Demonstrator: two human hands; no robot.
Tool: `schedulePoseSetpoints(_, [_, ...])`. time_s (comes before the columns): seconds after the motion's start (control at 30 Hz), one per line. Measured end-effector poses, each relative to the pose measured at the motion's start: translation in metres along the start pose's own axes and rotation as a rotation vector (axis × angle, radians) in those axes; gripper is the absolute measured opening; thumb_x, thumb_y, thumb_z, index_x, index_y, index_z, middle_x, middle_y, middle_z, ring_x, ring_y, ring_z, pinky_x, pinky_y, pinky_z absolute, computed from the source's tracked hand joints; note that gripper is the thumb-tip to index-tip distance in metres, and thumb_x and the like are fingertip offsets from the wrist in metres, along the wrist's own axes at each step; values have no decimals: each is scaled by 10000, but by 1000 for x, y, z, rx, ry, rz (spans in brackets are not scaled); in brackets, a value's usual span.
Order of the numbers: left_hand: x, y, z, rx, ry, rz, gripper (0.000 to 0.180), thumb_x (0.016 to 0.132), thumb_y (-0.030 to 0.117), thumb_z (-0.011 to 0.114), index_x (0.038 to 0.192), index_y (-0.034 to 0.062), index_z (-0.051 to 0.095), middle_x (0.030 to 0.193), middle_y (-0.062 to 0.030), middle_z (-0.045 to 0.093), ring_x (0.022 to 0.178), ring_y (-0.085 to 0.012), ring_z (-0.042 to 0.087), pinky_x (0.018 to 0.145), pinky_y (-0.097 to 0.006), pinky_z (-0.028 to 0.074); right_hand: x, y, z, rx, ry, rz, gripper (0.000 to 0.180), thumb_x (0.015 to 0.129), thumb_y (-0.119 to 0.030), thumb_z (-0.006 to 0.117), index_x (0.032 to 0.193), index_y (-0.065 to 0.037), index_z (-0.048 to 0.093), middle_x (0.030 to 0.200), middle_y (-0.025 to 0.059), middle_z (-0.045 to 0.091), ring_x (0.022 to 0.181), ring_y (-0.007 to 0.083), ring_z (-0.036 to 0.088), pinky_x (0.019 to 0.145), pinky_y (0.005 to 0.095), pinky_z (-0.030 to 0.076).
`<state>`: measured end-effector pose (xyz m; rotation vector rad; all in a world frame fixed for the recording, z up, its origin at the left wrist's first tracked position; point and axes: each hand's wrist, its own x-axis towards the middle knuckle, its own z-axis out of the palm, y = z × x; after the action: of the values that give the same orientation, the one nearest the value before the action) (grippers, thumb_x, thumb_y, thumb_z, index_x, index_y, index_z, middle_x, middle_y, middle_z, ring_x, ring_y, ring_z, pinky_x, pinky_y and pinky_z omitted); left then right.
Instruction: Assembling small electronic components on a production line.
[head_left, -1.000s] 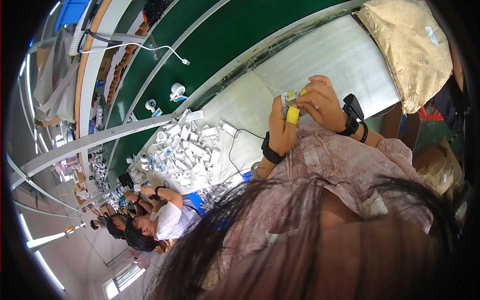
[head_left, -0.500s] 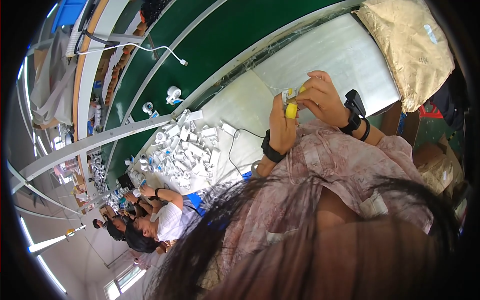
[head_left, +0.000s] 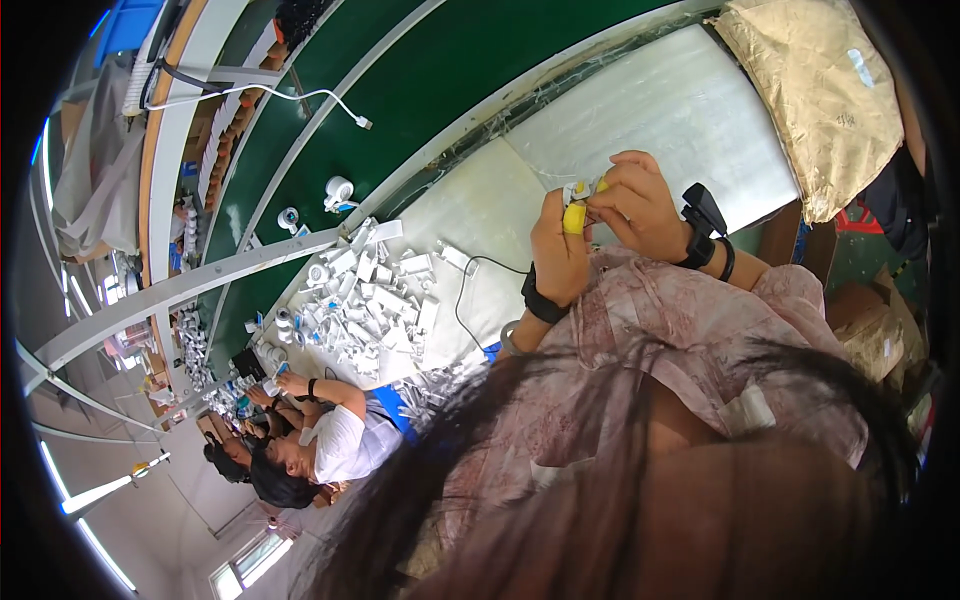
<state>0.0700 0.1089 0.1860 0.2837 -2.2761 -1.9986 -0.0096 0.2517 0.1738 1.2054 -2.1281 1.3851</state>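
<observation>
Small pale part (head_left: 571, 192), still pinched between both hands (head_left: 558, 252), barely shifted

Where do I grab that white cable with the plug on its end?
Probably by the plug, pinched from the picture's right: it's the chunky free end, pointing down and right, while the rest trails off leftward.

Left hand (head_left: 559, 250), right hand (head_left: 640, 208) close together, seemingly pinching
</observation>
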Motion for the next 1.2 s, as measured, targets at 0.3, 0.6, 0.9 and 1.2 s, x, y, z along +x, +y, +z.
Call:
schedulePoseSetpoints(0.3, [10, 4, -10, -491, -56, -95, 286, 1018, 243, 373, 1180, 35, 484, 901, -128, 617, 606, -159, 578, 497, -272, 500, -20, 37, 10, 927, -49, 620, 557, 861, -216, 697, 1336, -62, 451, 1246, 91, 514, 1151, 229, 530, 978, 377, 426])
schedulePoseSetpoints(0.6, [8, 6, -13, -580, -63, -159, 315, 1030, 263, 341, 1201, 25, 457, 942, -130, 623, 623, -155, 593, 498, -278, 518, -33, 50, 3, 1412, -498, 832, 776, 840, -285, 720, 1447, -63, 291, 1369, 64, 430, 1222, 177, 472, 1002, 364, 439])
schedulePoseSetpoints(0.9, [1, 9, -19, -591, 16, -239, 333, 1025, 276, 349, 1227, 28, 443, 933, -128, 614, 622, -155, 595, 496, -280, 522, -39, 56, 9, 1438, -281, 936, 718, 812, -359, 744, 1368, -60, 401, 1285, 60, 517, 1167, 174, 525, 993, 333, 428])
schedulePoseSetpoints(1.2, [-1, 8, -21, -622, -48, -249, 324, 1023, 282, 351, 1225, 44, 437, 919, -125, 602, 636, -161, 598, 487, -283, 519, -13, 52, -17, 1371, -292, 971, 647, 878, -453, 632, 1352, -65, 424, 1290, 100, 527, 1188, 212, 533, 925, 380, 501])
